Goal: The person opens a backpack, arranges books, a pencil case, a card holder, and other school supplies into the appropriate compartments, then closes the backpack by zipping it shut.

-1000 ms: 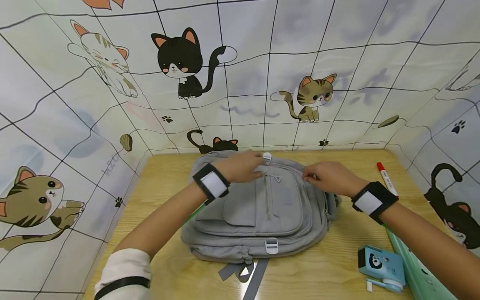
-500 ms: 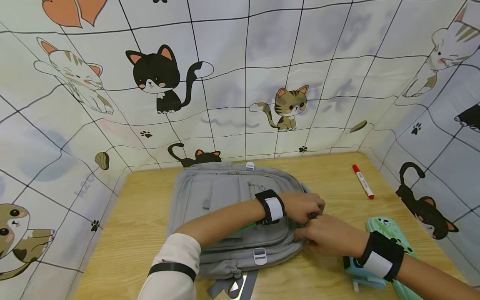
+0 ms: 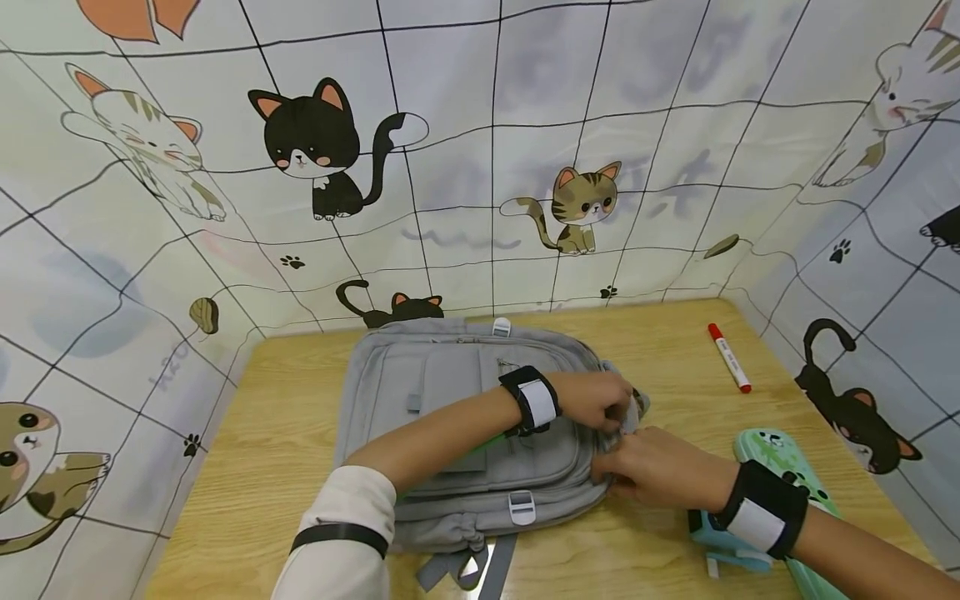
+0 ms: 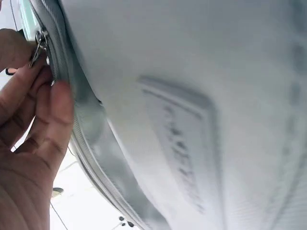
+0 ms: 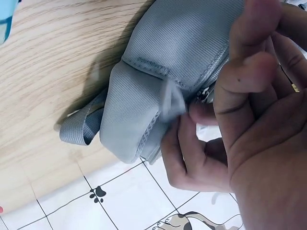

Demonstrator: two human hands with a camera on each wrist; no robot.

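Note:
A grey backpack lies flat on the wooden table, its zipped side towards the right. My left hand reaches across it and pinches at the zipper pull on the right side; the tab looks blurred in the right wrist view. Beside it, my right hand grips the bag's right edge with curled fingers; its fingertips are partly hidden. The left wrist view shows the zipper track running down past my left fingers, with a metal slider near both hands. A raised label marks the bag's front.
A red-capped marker lies at the back right. A green pencil case and a blue box with a crank-like handle sit under and beside my right forearm. Straps hang off the bag's near side. Cat-print sheets surround the table.
Both hands have moved from the bag's upper part to its right side and come together there. Over the last half second, my left hand shifts slightly, and the side fabric beyond it shows more.

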